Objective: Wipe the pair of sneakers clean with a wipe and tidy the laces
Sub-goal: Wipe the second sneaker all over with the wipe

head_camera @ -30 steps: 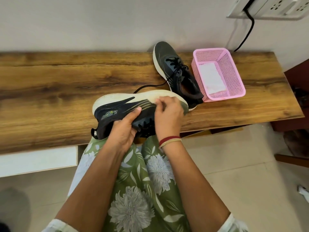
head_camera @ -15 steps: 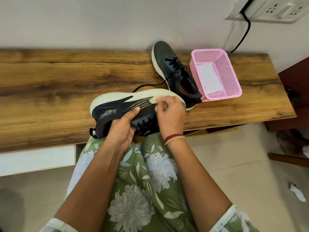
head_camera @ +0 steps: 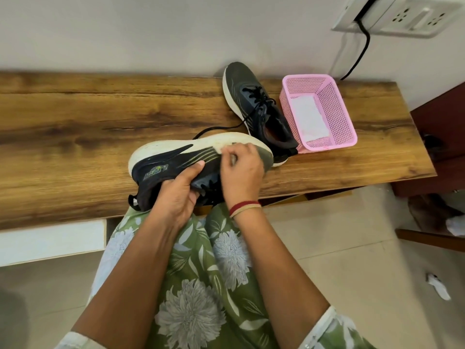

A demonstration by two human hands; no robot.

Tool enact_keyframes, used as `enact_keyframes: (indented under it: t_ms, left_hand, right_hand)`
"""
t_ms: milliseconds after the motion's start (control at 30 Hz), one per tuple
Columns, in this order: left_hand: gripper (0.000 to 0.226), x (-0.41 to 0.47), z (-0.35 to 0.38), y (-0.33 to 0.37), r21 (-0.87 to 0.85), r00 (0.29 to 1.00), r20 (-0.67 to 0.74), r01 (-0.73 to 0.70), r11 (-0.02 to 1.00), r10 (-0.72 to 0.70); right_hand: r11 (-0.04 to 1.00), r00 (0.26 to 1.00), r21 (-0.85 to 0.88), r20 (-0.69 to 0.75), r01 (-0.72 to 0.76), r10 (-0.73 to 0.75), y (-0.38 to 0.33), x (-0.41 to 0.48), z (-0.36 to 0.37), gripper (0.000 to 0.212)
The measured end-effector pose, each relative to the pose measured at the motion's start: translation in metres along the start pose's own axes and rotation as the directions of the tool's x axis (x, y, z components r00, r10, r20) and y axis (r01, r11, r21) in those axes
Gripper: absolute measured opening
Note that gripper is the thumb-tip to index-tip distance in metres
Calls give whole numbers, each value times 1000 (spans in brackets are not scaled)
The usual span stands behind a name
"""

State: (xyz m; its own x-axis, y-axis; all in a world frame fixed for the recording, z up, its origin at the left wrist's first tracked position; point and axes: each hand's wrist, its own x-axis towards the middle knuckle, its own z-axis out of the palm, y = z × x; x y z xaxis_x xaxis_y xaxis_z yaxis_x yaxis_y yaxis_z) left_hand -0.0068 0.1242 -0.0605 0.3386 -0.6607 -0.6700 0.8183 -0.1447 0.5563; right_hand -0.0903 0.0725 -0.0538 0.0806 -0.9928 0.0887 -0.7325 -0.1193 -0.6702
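Currently mid-wipe, first sneaker (head_camera: pixel 173 161): left hand (head_camera: pixel 177 197) grips its upper, right hand (head_camera: pixel 241 172) pinches wipe (head_camera: pixel 224 153) on midsole, near-left of pink basket (head_camera: pixel 350 137). Second sneaker (head_camera: pixel 254 102) touches basket, lace (head_camera: pixel 221 128) trailing. Likely under half done.

A wood-grain tabletop (head_camera: pixel 75 137) stands against a pale wall and carries a pink mesh basket (head_camera: pixel 338 107) near its right end. Above, a white socket panel (head_camera: pixel 412 16) feeds a black cable (head_camera: pixel 362 51) down the wall, with a dark red cabinet (head_camera: pixel 437 127) at right and a white scrap (head_camera: pixel 439 288) on the tiled floor (head_camera: pixel 352 248).
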Motion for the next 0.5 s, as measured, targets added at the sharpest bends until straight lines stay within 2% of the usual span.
enact_keyframes:
  t_ms: [67,100,200,267,333,400,500]
  left_hand:
    - [7,1,-1,0,1,1000,0,-9,1000,9]
    - [7,1,-1,0,-3,1000,1,-5,1000,5]
    - [6,1,-2,-2,-9,1000,-3,2,1000,-2]
    - [5,1,-2,-1,-9,1000,-10,1,1000,-1]
    - [4,1,-1,0,6,1000,-18,-7,1000,8]
    - [5,0,-1,0,13,1000,-13,-13,1000,13]
    - [4,-1,-1,-2,1,1000,-4,4,1000,-4]
  right_hand:
    - [992,991,-26,38,127,-126,-3,-3,2,13]
    - [991,992,-53,13,126,-125,3,3,-2,13]
    - [997,987,-17,-145,-69,66,23,19,-13,15]
    - [997,994,-13,-86,-72,71,12,11,-8,15]
    - [999,999,5,16,45,-45,-1,-4,2,13]
    - [996,996,5,14,90,-90,6,-3,1,13]
    - [997,985,15,-151,-77,78,30,11,-9,15]
